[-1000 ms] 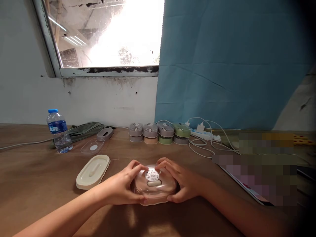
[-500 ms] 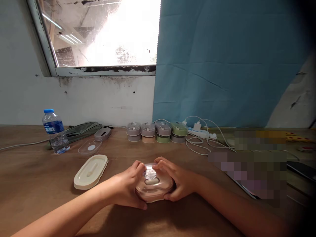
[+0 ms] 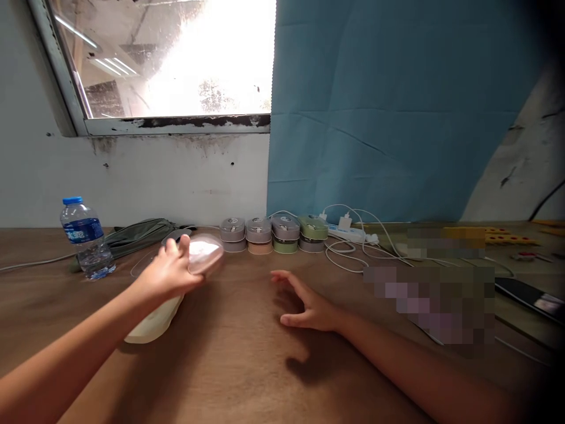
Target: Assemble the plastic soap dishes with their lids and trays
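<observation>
My left hand (image 3: 170,271) is closed on a small pinkish food container (image 3: 206,253) with a clear lid, held up off the table and blurred by motion. Beneath that forearm lies a cream oval piece (image 3: 154,321), partly covered by the arm. Farther back, a grey piece (image 3: 176,235) and a thin clear lid (image 3: 139,265) are mostly hidden by the fingers. My right hand (image 3: 306,306) hovers above the brown table (image 3: 251,353), its fingers apart and curved, holding nothing.
Several stacked small containers (image 3: 271,235) in grey, peach and green stand along the wall. A water bottle (image 3: 88,238) and a dark green cloth bag (image 3: 143,238) are at the left. White cables and a power strip (image 3: 353,234) lie right of the stacks, near a blurred-out patch (image 3: 432,300).
The container has left the middle of the table, carried up and leftward by my left hand. My right hand has let go of it and spread open. The view has turned slightly right.
</observation>
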{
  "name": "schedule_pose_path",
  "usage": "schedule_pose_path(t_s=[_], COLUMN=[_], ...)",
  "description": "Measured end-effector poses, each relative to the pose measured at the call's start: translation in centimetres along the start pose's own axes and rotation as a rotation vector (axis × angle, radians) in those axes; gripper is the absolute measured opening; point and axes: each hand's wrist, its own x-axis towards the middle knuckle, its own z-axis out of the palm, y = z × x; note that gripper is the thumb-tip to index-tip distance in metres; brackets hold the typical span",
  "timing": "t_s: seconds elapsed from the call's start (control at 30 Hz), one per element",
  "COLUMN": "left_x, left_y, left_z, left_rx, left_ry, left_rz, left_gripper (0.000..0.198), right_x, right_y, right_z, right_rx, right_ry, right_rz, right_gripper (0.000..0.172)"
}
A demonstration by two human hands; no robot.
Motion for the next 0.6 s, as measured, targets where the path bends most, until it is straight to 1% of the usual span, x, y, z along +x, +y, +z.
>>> schedule_pose_path(t_s=[0.07,0.13,0.2,0.33,0.4,0.47,0.53,0.6], left_x=[2.9,5.8,8.4,13.2,15.0,16.3,17.2,17.9], left_y=[-0.6,-0.7,-0.6,-0.1,0.1,0.2,0.2,-0.1], left_z=[0.3,1.5,3.3,6.7,7.9,8.8,9.4,9.5], left_rx=[0.204,0.291,0.296,0.243,0.219,0.195,0.169,0.140], left_ry=[0.076,0.085,0.063,0.004,-0.006,-0.010,-0.018,-0.040], left_rz=[-0.057,-0.058,-0.054,-0.151,-0.183,-0.181,-0.165,-0.142], left_gripper=[0.077,0.075,0.072,0.071,0.075,0.081,0.083,0.084], right_x=[0.0,-0.1,-0.2,-0.2,0.0,0.1,0.3,0.4], right_y=[-0.7,-1.4,-1.9,-2.0,-1.8,-1.7,-1.7,-1.7], right_z=[0.1,0.2,0.2,0.1,0.1,0.1,0.1,0.1], right_rx=[-0.032,-0.048,-0.060,-0.083,-0.101,-0.121,-0.133,-0.135], right_ry=[-0.025,-0.045,-0.061,-0.091,-0.101,-0.105,-0.100,-0.095], right_rz=[-0.001,-0.014,-0.036,-0.103,-0.134,-0.150,-0.160,-0.175], right_gripper=[0.073,0.072,0.072,0.069,0.067,0.063,0.057,0.049])
